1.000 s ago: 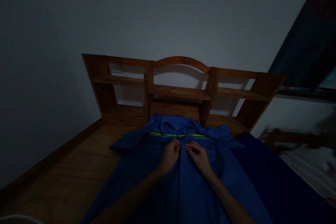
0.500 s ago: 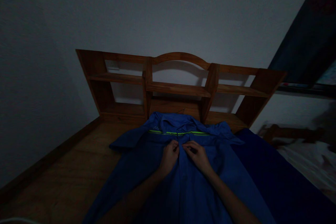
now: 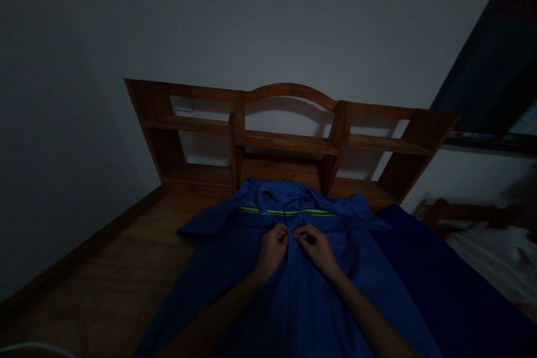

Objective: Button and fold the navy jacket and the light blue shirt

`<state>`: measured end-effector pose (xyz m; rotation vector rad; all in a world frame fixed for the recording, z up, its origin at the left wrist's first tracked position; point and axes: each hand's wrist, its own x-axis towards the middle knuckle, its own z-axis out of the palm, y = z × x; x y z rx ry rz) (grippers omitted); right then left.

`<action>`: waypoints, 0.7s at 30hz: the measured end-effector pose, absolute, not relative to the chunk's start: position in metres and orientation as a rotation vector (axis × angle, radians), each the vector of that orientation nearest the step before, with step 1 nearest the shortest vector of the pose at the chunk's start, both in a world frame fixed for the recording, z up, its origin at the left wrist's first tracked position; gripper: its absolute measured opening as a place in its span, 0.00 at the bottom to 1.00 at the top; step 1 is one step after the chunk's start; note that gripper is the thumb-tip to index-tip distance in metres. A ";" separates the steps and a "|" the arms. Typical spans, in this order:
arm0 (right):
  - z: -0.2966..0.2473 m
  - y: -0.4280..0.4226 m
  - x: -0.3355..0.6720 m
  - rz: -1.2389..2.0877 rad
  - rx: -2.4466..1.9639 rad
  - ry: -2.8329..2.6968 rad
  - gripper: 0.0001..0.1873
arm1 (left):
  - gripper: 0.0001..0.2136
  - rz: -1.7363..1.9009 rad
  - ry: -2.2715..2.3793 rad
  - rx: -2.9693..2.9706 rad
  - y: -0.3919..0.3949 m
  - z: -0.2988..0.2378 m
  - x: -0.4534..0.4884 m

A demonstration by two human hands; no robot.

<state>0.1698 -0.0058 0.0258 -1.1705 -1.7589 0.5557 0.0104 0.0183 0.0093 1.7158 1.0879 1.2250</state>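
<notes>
A blue short-sleeved work shirt [image 3: 251, 246] lies spread front side up, its collar toward the wooden shelf unit. Bright yellow-green piping runs across its chest, with pale lettering above the piping on the left. My left hand [image 3: 273, 243] pinches the shirt just left of the front placket, a little below the piping. On the other side of the placket, my right hand [image 3: 314, 243] has thumb and forefinger drawn together on the cloth. The fingertips of both hands are close to each other. Dim light hides any button between them.
A wooden shelf unit [image 3: 289, 142] stands against the wall behind the collar. Bare wooden boards [image 3: 126, 268] stretch to the left, with a pale cable [image 3: 37, 345] at the lower left corner. Dark blue fabric [image 3: 453, 285] lies on the right, and whitish bedding [image 3: 499, 251] beyond it.
The view has shifted very slightly. Both hands stay at the same spot on the shirt's placket, with hardly any finger movement visible.
</notes>
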 end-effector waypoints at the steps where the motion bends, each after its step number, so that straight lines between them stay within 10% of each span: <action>1: 0.026 -0.006 0.170 0.554 -1.173 -1.758 0.08 | 0.07 1.229 1.095 1.718 0.019 0.009 0.011; 21: 0.014 0.002 0.169 0.722 -1.227 -1.619 0.12 | 0.08 1.228 1.093 1.734 0.008 0.021 0.011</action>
